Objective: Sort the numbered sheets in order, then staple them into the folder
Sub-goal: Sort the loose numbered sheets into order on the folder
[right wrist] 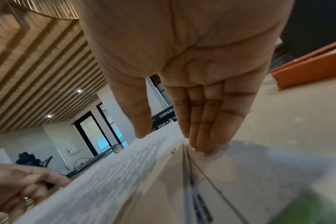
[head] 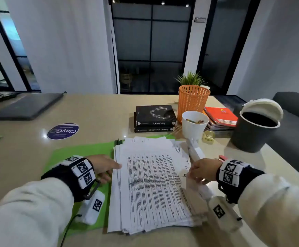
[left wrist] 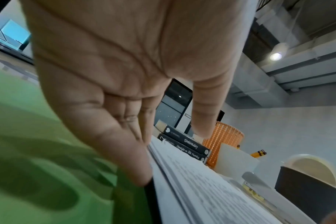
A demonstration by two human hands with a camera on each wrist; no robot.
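Observation:
A thick stack of printed sheets (head: 154, 184) lies on an open green folder (head: 77, 152) in the middle of the table, its edges fanned unevenly. Handwritten numbers (head: 185, 175) show on the right margins. My left hand (head: 107, 167) presses straight fingers against the stack's left edge (left wrist: 163, 166), thumb (left wrist: 203, 121) held above the paper. My right hand (head: 198, 171) stands at the right edge: straight fingers (right wrist: 203, 136) touch the fanned lower sheets (right wrist: 240, 166) and the thumb (right wrist: 138, 121) rests on the top sheets (right wrist: 115, 166). A white stapler-like tool (head: 195, 150) lies just behind the right hand.
Behind the stack are two black books (head: 155, 118), an orange mesh basket (head: 192, 102), a white cup of small items (head: 194, 124), red notebooks (head: 220, 116) and a dark bin (head: 253, 131) with its lid open. A closed laptop (head: 25, 106) lies far left, a round sticker (head: 63, 131) nearer.

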